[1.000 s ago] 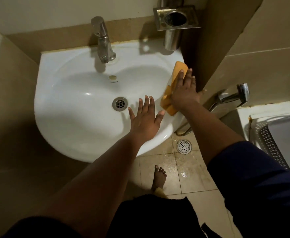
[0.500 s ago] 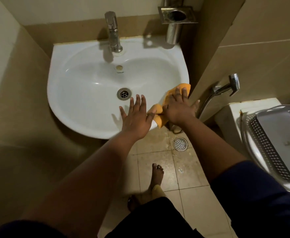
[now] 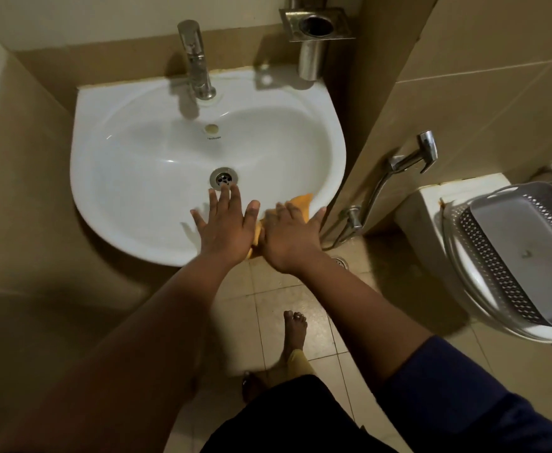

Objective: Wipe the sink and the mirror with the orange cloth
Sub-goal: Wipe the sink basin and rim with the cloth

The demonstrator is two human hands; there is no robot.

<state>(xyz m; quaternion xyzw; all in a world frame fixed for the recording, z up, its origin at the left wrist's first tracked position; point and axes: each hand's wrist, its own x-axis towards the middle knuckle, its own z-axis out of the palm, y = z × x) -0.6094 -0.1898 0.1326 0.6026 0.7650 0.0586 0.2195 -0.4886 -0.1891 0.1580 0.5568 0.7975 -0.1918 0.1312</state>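
The white sink (image 3: 131,178) hangs on the tiled wall, with a chrome tap (image 3: 198,60) at the back and a drain (image 3: 224,178) in the bowl. My right hand (image 3: 289,237) lies flat with spread fingers on the orange cloth (image 3: 302,204), pressing it onto the sink's front right rim. Most of the cloth is hidden under that hand. Just left of it, my left hand (image 3: 227,228) rests open on the front rim, fingertips near the drain. No mirror is in view.
A steel holder (image 3: 315,27) is fixed to the wall above the sink's right corner. A spray hose (image 3: 408,158) hangs on the right wall. A grey plastic basket (image 3: 483,263) sits on the toilet at the right. My bare foot (image 3: 294,335) stands on the tiled floor.
My right hand has slid the orange cloth from the sink's right rim down and round to the front right rim, close beside my left hand. The left hand stayed on the front rim.
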